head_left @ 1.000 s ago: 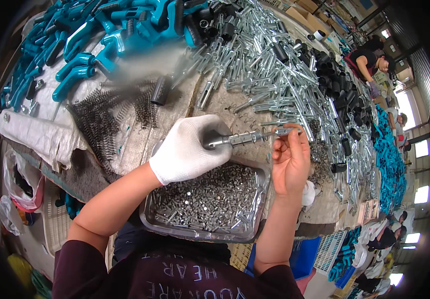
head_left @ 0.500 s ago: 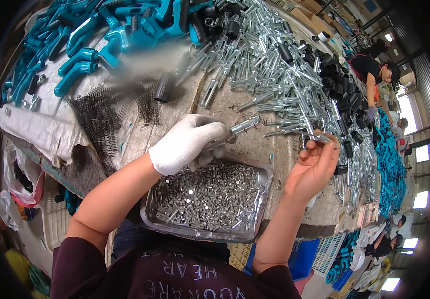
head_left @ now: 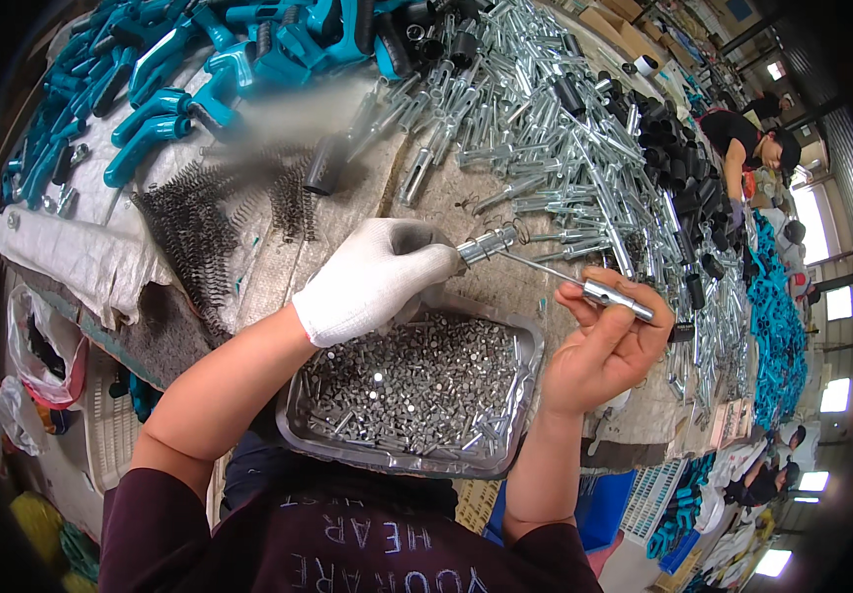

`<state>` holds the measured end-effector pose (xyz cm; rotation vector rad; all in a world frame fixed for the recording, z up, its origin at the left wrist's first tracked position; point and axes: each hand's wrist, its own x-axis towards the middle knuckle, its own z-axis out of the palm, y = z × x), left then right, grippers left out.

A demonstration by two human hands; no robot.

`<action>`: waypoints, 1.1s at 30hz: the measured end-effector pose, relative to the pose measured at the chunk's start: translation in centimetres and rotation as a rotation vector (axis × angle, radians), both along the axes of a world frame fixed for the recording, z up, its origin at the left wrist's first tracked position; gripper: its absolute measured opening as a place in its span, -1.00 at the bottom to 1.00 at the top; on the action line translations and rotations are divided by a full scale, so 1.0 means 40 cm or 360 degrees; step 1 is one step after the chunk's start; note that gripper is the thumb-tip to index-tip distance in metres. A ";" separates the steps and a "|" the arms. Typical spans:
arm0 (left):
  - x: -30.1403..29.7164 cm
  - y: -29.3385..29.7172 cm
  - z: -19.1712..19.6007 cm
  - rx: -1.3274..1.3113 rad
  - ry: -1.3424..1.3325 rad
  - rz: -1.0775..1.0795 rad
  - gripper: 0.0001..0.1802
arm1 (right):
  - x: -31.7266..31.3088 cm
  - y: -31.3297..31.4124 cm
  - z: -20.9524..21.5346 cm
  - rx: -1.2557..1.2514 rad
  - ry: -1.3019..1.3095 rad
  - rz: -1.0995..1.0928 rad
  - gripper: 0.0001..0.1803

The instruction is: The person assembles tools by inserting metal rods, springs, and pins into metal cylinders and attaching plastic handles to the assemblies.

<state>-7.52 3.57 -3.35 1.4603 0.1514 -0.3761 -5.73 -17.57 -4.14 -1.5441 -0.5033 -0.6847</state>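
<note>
My left hand [head_left: 377, 272], in a white knit glove, is closed round a slotted metal tube [head_left: 484, 245] with a wire spring [head_left: 511, 235] at its far end. Bare and pinching, my right hand [head_left: 612, 341] holds a metal rod with a thick cylinder end [head_left: 619, 299]. The rod's thin shaft [head_left: 543, 268] points left, and its tip meets or lies very near the tube's spring end; I cannot tell whether it is inside. Below both hands stands a grey tray [head_left: 533, 395] full of small metal pins [head_left: 406, 381].
Slotted metal tubes [head_left: 535, 128] pile up beyond my hands, with black sleeves [head_left: 658, 148] to their right. Teal handles [head_left: 155, 138] and dark springs [head_left: 194, 217] lie at the left. A co-worker [head_left: 742, 138] stands at the far right. A blue bin [head_left: 609, 509] is below the table edge.
My right hand has come down a little from the pile with the rod, which now points at the tube. My left hand has hardly moved.
</note>
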 end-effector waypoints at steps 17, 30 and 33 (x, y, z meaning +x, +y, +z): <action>0.004 0.001 -0.014 0.0139 -0.0106 0.0031 -0.72 | 0.011 -0.002 0.014 0.0435 0.0382 -0.0042 -0.77; -0.003 -0.008 -0.016 0.0555 -0.0740 0.0140 -0.85 | 0.062 -0.076 0.026 0.0537 0.0639 -0.0151 -0.78; -0.003 -0.011 -0.017 0.0588 -0.0758 0.0169 -0.85 | 0.064 -0.075 0.019 0.0543 0.0725 -0.0112 -0.78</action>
